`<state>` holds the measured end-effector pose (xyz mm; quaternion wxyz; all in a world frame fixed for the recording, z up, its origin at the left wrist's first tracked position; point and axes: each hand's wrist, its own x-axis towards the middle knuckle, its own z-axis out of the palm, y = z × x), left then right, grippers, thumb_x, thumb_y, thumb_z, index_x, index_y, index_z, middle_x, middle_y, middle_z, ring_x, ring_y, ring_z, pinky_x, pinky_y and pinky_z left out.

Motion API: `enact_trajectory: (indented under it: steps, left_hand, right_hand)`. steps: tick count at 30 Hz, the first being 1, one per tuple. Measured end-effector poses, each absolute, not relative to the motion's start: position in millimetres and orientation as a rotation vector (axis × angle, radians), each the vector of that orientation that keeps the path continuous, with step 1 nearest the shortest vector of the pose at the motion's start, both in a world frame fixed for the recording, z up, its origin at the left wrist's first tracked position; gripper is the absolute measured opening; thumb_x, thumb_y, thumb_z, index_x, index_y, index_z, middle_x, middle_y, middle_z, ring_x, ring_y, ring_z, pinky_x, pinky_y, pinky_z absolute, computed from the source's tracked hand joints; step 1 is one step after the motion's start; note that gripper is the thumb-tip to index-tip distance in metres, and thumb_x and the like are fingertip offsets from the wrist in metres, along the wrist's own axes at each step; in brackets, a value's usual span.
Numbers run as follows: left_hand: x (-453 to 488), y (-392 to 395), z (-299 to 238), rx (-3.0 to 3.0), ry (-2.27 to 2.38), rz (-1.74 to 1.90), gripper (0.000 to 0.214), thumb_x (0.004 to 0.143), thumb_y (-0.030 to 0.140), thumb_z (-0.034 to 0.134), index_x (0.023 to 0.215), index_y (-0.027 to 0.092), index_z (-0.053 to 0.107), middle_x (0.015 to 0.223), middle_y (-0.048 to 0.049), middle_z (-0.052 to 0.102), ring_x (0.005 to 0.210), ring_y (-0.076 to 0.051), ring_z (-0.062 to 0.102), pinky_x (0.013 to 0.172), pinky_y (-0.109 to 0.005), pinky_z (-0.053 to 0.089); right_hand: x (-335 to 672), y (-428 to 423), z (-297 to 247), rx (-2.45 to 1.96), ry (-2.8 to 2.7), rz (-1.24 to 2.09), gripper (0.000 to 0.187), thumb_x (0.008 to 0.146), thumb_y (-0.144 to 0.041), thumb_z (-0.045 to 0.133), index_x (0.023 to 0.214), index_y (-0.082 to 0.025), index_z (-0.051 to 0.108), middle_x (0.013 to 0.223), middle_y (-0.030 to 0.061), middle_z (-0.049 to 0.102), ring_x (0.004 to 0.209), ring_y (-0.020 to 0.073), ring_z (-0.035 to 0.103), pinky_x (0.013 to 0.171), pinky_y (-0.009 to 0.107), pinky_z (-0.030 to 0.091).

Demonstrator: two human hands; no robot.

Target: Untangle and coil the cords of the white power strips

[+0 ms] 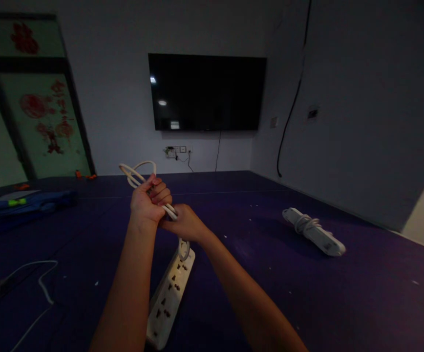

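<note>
Both hands are closed around a looped white power cord (134, 172), held up in front of me. My left hand (150, 199) grips the bundle higher up, with loops sticking out past its fist to the upper left. Just below and to the right, my right hand (184, 222) wraps the same cord, its fingers partly hidden. Beneath my hands is a white power strip (171, 293) with several sockets facing up, slanting toward me. A short loop of cord hangs over its far end. My left forearm covers part of its left edge.
A second power strip (316, 234), wrapped in its own cord, lies to the right on the purple floor (241, 293). Blue cloth (32, 203) is at the left, and a thin white cable (43, 281) curls nearer me. A television (208, 93) hangs on the far wall.
</note>
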<state>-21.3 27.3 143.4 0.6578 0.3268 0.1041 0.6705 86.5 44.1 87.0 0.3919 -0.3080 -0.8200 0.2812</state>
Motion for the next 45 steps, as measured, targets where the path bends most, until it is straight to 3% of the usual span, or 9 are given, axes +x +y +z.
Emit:
enact_trajectory:
  steps: [6, 11, 15, 19, 24, 32, 36, 40, 45]
  left_hand:
    - [-29.8, 21.4, 146.7, 0.764, 0.281, 1.557, 0.038, 0.091, 0.025, 0.031, 0.055, 0.017, 0.038, 0.039, 0.0092, 0.018, 0.028, -0.004, 0.020, 0.029, -0.015, 0.018]
    - [-29.9, 16.6, 149.1, 0.790, 0.247, 1.542, 0.040, 0.092, 0.026, 0.028, 0.055, 0.017, 0.038, 0.039, 0.0091, 0.017, 0.028, -0.004, 0.018, 0.030, -0.016, 0.017]
    - [-27.6, 11.0, 152.4, 0.834, 0.232, 1.500, 0.041, 0.092, 0.028, 0.028, 0.054, 0.017, 0.038, 0.038, 0.0087, 0.018, 0.028, -0.004, 0.017, 0.030, -0.017, 0.017]
    - [-27.3, 9.6, 153.3, 0.859, 0.256, 1.477, 0.042, 0.091, 0.031, 0.029, 0.052, 0.018, 0.035, 0.038, 0.0083, 0.018, 0.028, -0.005, 0.017, 0.030, -0.017, 0.018]
    - [-27.8, 12.1, 151.8, 0.848, 0.226, 1.504, 0.043, 0.092, 0.032, 0.029, 0.051, 0.019, 0.030, 0.038, 0.0079, 0.019, 0.029, -0.004, 0.018, 0.032, -0.017, 0.021]
    - [-21.0, 1.0, 157.3, 0.897, 0.170, 1.501, 0.044, 0.091, 0.032, 0.030, 0.049, 0.019, 0.028, 0.041, 0.0054, 0.025, 0.033, -0.006, 0.028, 0.036, -0.019, 0.029]
    - [-13.7, -8.4, 161.0, 0.943, 0.154, 1.539, 0.045, 0.087, 0.041, 0.038, 0.049, 0.018, 0.036, 0.045, 0.0029, 0.034, 0.041, -0.008, 0.039, 0.042, -0.022, 0.038]
    - [-7.9, -16.2, 163.4, 0.957, 0.112, 1.619, 0.042, 0.085, 0.044, 0.044, 0.055, 0.016, 0.048, 0.054, -0.0009, 0.047, 0.054, -0.011, 0.052, 0.059, -0.027, 0.050]
    - [-2.8, -25.6, 164.5, 1.002, 0.127, 1.688, 0.040, 0.082, 0.050, 0.048, 0.061, 0.017, 0.055, 0.060, -0.0034, 0.055, 0.070, -0.018, 0.061, 0.074, -0.035, 0.052]
  right_hand:
    - [99.5, 40.2, 97.9, -0.572, -2.235, 0.895, 0.031, 0.067, -0.041, 0.067, 0.068, -0.018, 0.046, 0.058, -0.0065, 0.044, 0.052, 0.0066, 0.038, 0.049, 0.020, 0.031]
    - [114.1, 40.3, 103.4, -0.510, -2.377, 1.154, 0.034, 0.061, -0.037, 0.073, 0.083, -0.017, 0.056, 0.076, -0.0015, 0.058, 0.065, 0.0096, 0.052, 0.060, 0.022, 0.042]
    - [115.1, 46.1, 98.9, -0.508, -2.433, 1.148, 0.029, 0.060, -0.035, 0.074, 0.075, -0.015, 0.059, 0.070, -0.0009, 0.060, 0.065, 0.0112, 0.056, 0.061, 0.023, 0.044]
    - [109.0, 50.1, 94.8, -0.622, -2.442, 0.853, 0.025, 0.068, -0.038, 0.067, 0.067, -0.015, 0.058, 0.061, -0.0016, 0.058, 0.055, 0.0094, 0.052, 0.053, 0.021, 0.038]
    - [108.0, 41.1, 101.8, -0.887, -2.425, 0.464, 0.037, 0.079, -0.045, 0.054, 0.058, -0.015, 0.058, 0.054, -0.0002, 0.058, 0.049, 0.0083, 0.049, 0.049, 0.021, 0.029]
    - [123.2, 25.9, 119.9, -1.052, -2.348, -0.080, 0.031, 0.076, -0.047, 0.055, 0.066, -0.019, 0.065, 0.057, -0.0009, 0.058, 0.053, 0.0100, 0.048, 0.049, 0.024, 0.022]
    - [134.4, 21.6, 127.1, -1.042, -2.259, -0.157, 0.026, 0.075, -0.042, 0.056, 0.064, -0.020, 0.065, 0.057, -0.0016, 0.058, 0.054, 0.0094, 0.049, 0.050, 0.024, 0.021]
    - [143.5, 18.9, 132.8, -1.044, -2.137, -0.262, 0.026, 0.076, -0.040, 0.053, 0.063, -0.021, 0.065, 0.057, -0.0013, 0.059, 0.054, 0.0100, 0.049, 0.051, 0.025, 0.020]
    - [152.5, 14.4, 138.9, -1.053, -1.978, -0.482, 0.022, 0.075, -0.036, 0.053, 0.064, -0.020, 0.064, 0.062, -0.0002, 0.061, 0.055, 0.0106, 0.049, 0.051, 0.026, 0.017]
